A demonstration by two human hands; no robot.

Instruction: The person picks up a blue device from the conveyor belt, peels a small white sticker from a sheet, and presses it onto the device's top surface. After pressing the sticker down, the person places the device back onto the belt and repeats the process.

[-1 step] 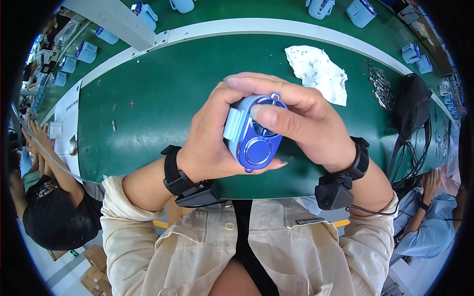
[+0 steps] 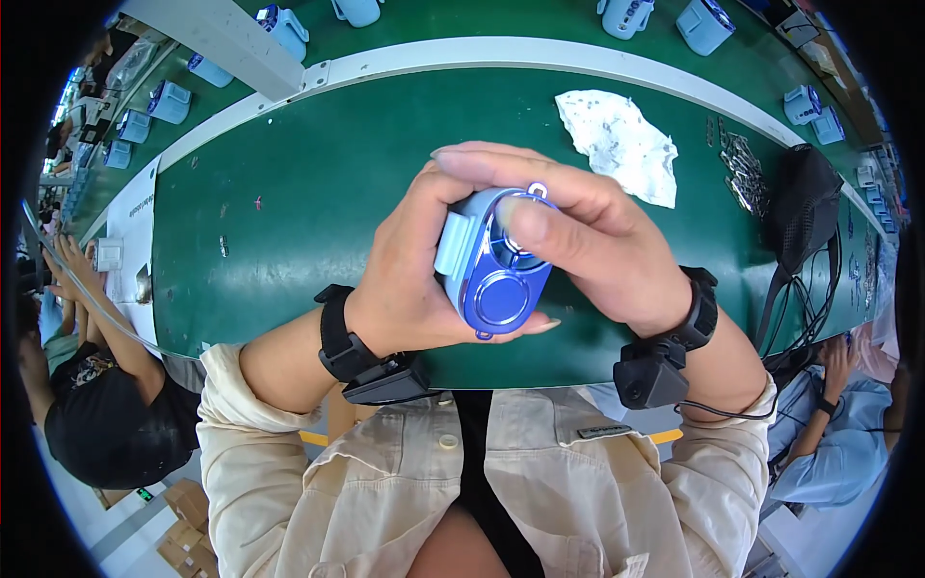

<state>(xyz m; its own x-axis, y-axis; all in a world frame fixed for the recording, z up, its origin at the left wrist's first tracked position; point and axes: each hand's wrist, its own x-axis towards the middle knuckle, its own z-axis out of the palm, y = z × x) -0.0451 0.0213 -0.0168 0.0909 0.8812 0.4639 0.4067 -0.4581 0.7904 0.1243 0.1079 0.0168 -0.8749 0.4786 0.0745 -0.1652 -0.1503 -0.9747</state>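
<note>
Between my hands is a small light-blue device (image 2: 503,297) with a shiny dark-blue top, tilted toward me. Its top has two round parts, a small loop at each end, and a pale-blue clip on the left side. My left hand (image 2: 397,265) is closed around the body from the left and below, a fingertip showing past the near end. Over the far end curve the fingers of my right hand (image 2: 609,241), closed on the device. My right thumb lies on the farther round part and hides some of it.
The device is held above a green tabletop (image 2: 318,222). Beyond lies a crumpled white cloth (image 2: 621,140); to its right are a pile of small metal pieces (image 2: 744,173) and a black mesh pouch (image 2: 805,207) with cables. Blue jug-shaped units (image 2: 706,26) stand past the white rail (image 2: 501,48). People sit either side.
My right thumb has shifted slightly right across the farther round part, showing more of it. My left hand and the device have barely moved.
</note>
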